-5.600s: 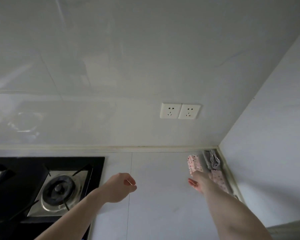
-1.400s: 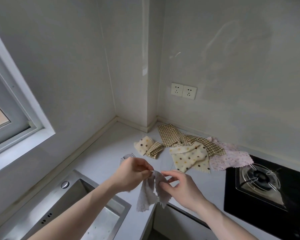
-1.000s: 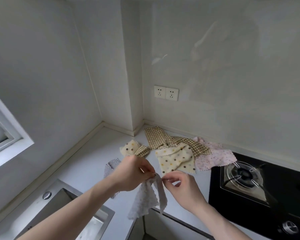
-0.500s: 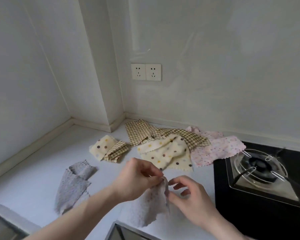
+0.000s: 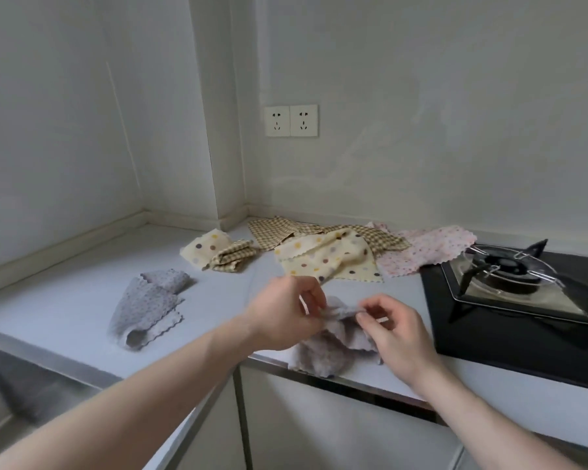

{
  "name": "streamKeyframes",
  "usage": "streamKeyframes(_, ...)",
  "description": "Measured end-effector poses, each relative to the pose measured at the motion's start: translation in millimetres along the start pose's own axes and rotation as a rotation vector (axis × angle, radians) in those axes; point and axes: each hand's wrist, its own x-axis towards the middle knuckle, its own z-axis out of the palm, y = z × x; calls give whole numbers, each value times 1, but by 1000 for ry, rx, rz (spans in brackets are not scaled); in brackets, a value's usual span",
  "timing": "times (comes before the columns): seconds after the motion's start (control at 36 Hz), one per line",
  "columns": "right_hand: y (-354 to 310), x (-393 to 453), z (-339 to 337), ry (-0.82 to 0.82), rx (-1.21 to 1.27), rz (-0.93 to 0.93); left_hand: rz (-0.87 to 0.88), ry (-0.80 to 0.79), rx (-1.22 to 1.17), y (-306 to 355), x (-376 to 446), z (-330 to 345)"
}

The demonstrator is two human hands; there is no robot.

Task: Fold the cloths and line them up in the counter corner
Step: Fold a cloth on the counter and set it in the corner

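Observation:
Both hands hold a small grey dotted cloth over the counter's front edge. My left hand pinches its upper left edge and my right hand pinches the upper right edge; the rest droops onto the counter. A second grey cloth lies crumpled to the left. Further back lie a cream polka-dot cloth, a brown checked cloth, a pink dotted cloth, and a small cream and checked bundle.
A black gas hob with a burner stand sits at the right. A steel sink is at the lower left. The white counter runs into a corner with a wall pillar; a double socket is on the wall.
The view swung from the right-hand corner to this one. My hands, holding the grey cloth, have lowered it toward the counter edge and drawn its top edge apart.

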Motion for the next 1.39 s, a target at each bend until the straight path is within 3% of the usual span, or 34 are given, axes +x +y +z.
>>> streamKeyframes(0.14, -42, -28, -6, 20, -150, -86, 52, -5, 240, 8, -32, -25)
streamKeyframes(0.25, -84, -39, -25, 60, -235, -156, 6, 119, 304, 14, -56, -48)
streamKeyframes(0.61, -165, -47, -62, 149, -356, -173, -17, 353, 185, 41, -98, -113)
streamKeyframes(0.83, -162, -26, -73, -63, -476, 111, -79, 355, 140, 43, -82, -114)
streamKeyframes(1.06, -142, -1, -72, 69, -341, 270, -123, 401, 124, 44, -48, -105)
streamKeyframes(1.25, -119, 27, -70, 97, -581, 222, -152, 398, 109, 34, -18, -101)
streamKeyframes(1.39, -106, 44, -68, 114, -618, 214, -219, 383, -11, 24, 1, -93)
